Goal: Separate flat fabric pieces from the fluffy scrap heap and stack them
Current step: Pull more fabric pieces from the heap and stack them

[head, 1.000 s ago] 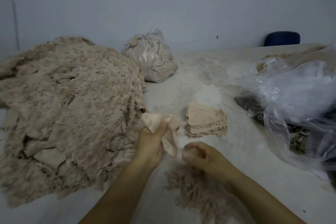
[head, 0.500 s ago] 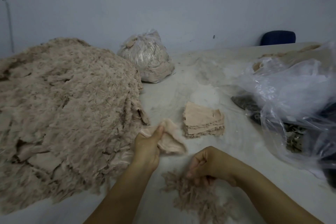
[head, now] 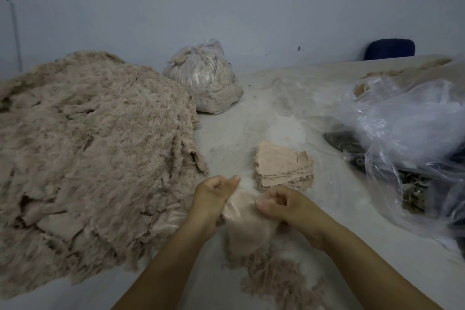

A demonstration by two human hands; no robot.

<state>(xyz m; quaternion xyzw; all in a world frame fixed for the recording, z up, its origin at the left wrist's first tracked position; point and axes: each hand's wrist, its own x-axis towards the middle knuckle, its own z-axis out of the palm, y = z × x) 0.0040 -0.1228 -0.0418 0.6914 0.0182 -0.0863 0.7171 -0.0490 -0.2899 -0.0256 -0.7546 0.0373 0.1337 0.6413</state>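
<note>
- The bench [head: 251,113] is running back to a pale wall, and its bare middle strip is lying open between the fluffy scrap heap [head: 88,153] on the left and a crumpled clear plastic bag [head: 402,133] on the right.
- The heap's ragged right edge is reaching almost to the left hand [head: 214,196]; the far bench edge is showing at the upper right, with a dark blue chair back [head: 390,48] behind it.
- A tied clear bag [head: 203,78] is sitting at the back beside the heap, packed with the same beige fluff; the crumpled bag is holding dark scraps, blurred.
- A stack of flat pieces [head: 284,166] is lying mid-bench, just beyond the hands.
- The left hand and right hand [head: 284,206] are both pinching shut on one peach fabric piece [head: 241,209] stretched between them, blurred.
- A small pile of loose fluff [head: 274,277] is lying beneath the wrists.
</note>
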